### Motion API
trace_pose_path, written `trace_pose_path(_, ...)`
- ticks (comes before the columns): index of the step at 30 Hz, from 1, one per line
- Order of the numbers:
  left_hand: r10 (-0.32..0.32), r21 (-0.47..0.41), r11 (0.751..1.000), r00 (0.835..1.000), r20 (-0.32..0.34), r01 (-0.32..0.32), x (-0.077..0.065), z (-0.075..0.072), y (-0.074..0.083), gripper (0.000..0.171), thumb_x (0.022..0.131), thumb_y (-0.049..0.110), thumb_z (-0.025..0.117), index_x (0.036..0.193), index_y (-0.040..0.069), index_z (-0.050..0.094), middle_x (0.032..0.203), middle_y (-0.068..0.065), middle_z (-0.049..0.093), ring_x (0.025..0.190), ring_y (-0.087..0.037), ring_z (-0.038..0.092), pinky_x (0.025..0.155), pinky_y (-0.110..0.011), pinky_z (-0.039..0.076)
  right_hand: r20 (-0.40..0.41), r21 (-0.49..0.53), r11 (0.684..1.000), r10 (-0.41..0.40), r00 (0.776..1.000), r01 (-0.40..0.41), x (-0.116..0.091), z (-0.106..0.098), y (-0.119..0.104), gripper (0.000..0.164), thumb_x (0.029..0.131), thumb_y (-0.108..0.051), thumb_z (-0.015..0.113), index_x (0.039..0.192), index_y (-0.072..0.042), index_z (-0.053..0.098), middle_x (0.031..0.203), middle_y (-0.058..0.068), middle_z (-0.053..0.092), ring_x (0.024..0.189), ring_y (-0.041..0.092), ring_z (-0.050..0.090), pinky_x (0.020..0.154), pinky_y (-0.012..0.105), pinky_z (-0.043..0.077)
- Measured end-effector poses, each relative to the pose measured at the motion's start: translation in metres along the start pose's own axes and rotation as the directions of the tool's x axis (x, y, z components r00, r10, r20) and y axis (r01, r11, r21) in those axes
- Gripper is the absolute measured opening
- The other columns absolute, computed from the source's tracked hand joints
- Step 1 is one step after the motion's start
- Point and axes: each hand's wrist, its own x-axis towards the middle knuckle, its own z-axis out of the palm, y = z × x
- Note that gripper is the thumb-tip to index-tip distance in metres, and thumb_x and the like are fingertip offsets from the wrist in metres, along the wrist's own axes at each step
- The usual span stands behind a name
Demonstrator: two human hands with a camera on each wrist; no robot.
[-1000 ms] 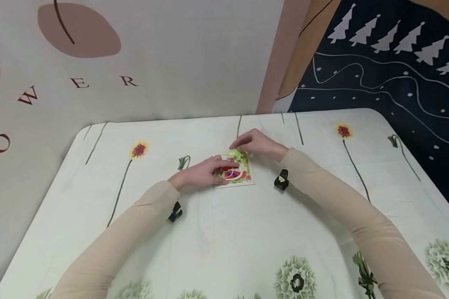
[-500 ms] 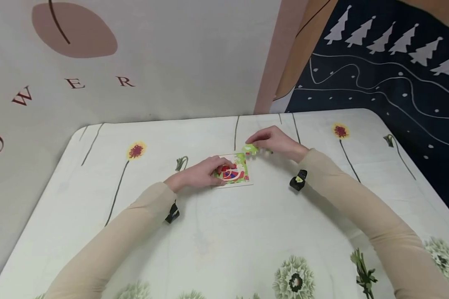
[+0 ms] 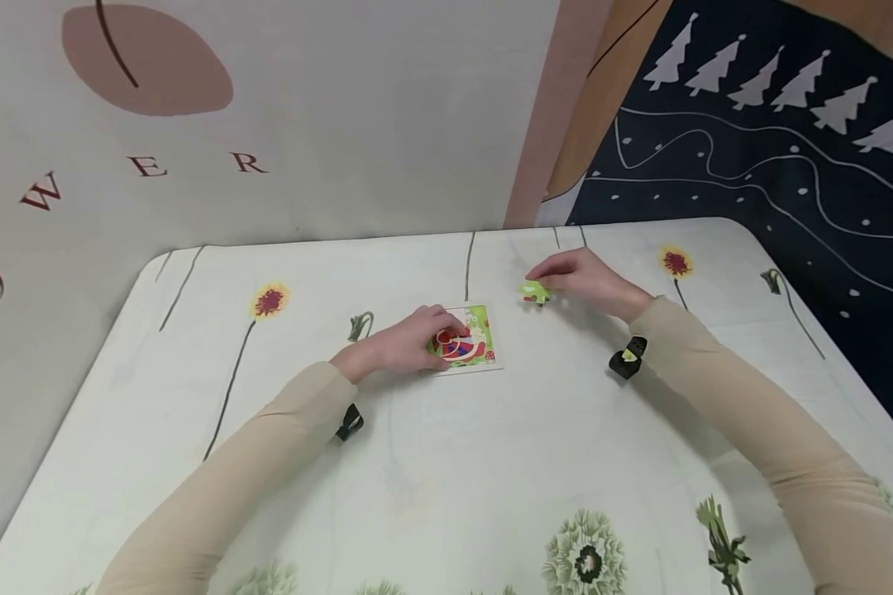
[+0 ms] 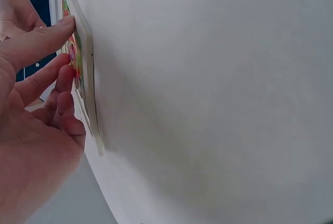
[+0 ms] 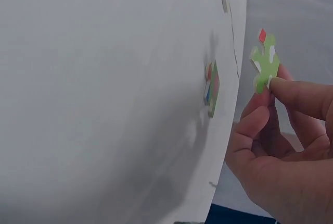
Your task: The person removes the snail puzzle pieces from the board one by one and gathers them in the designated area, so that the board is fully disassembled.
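A small square jigsaw board [image 3: 478, 368] with a red, blue and green picture lies flat at the middle of the cloth-covered table. My left hand [image 3: 411, 340] rests on its left part. In the left wrist view, the thumb and fingertips of that hand [image 4: 39, 86] touch the picture side of the board [image 4: 89, 60]. To the right of the board, my right hand [image 3: 586, 281] pinches a green puzzle piece [image 3: 534, 292]. The right wrist view shows this puzzle piece [image 5: 267, 63], with white patches and a red corner, between thumb and fingers [image 5: 294, 94], raised off the table.
Loose puzzle pieces [image 5: 212, 91] lie on the table below the right hand, partly overlapping in that view. The cloth [image 3: 417, 471] has printed flowers. Behind the table stands a pale printed backdrop [image 3: 387, 124], with a dark tree-patterned one [image 3: 774, 149] at the right.
My right hand has lifted the green puzzle piece away from the board's top and carried it to the right. The left hand has stayed on the board.
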Motion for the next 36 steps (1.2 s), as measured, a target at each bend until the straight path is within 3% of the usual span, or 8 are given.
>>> trace_pose_path(7,-0.011,0.013,1.0,1.0,-0.004,0.011,0.003,-0.001,0.003,0.045,0.086,0.008,0.072,0.127,0.001,0.056,0.121,-0.01,0.052,0.11,-0.024,0.047,0.099,-0.036,0.037,-0.022,-0.033,0.999,0.021,1.0,-0.022,-0.005,-0.009,0.006,0.024,0.096,-0.01,0.06,0.115,0.0,0.069,0.116,0.012,0.065,0.106,0.022,0.053,0.088,0.033,0.038)
trace_pose_path(14,0.049,0.005,0.999,0.998,-0.033,-0.049,0.007,0.0,0.004,0.04,0.088,0.008,0.07,0.124,-0.001,0.059,0.109,-0.009,0.056,0.098,-0.021,0.051,0.089,-0.034,0.042,-0.057,-0.035,0.998,0.044,0.997,-0.046,-0.01,-0.017,0.013,0.023,0.095,-0.008,0.06,0.114,0.001,0.069,0.114,0.012,0.066,0.101,0.018,0.054,0.082,0.027,0.041)
trace_pose_path(18,0.044,-0.023,0.999,0.998,-0.037,-0.045,0.009,0.0,0.002,0.041,0.088,0.008,0.07,0.127,0.0,0.059,0.107,-0.008,0.056,0.097,-0.02,0.051,0.087,-0.034,0.043,-0.059,-0.034,0.998,0.047,0.997,-0.049,-0.012,-0.02,0.016,0.023,0.096,-0.008,0.06,0.114,0.002,0.068,0.113,0.011,0.066,0.099,0.016,0.054,0.08,0.026,0.042)
trace_pose_path(26,0.03,-0.059,0.998,0.999,-0.017,-0.031,0.01,0.002,-0.003,0.046,0.089,0.008,0.069,0.133,0.005,0.058,0.115,-0.009,0.054,0.104,-0.021,0.05,0.093,-0.035,0.04,-0.078,-0.048,0.995,0.078,0.994,-0.082,-0.014,-0.025,0.019,0.023,0.096,-0.007,0.059,0.115,0.002,0.068,0.115,0.013,0.065,0.093,0.017,0.054,0.078,0.028,0.043)
trace_pose_path(36,0.055,-0.065,0.996,0.998,0.005,-0.055,0.009,0.002,-0.005,0.046,0.091,0.007,0.066,0.136,0.007,0.056,0.117,-0.008,0.05,0.098,-0.02,0.046,0.084,-0.03,0.04,-0.087,-0.15,0.984,0.085,0.993,-0.097,-0.006,-0.028,0.024,0.022,0.096,-0.005,0.057,0.113,0.002,0.069,0.115,0.017,0.064,0.094,0.023,0.053,0.077,0.03,0.043)
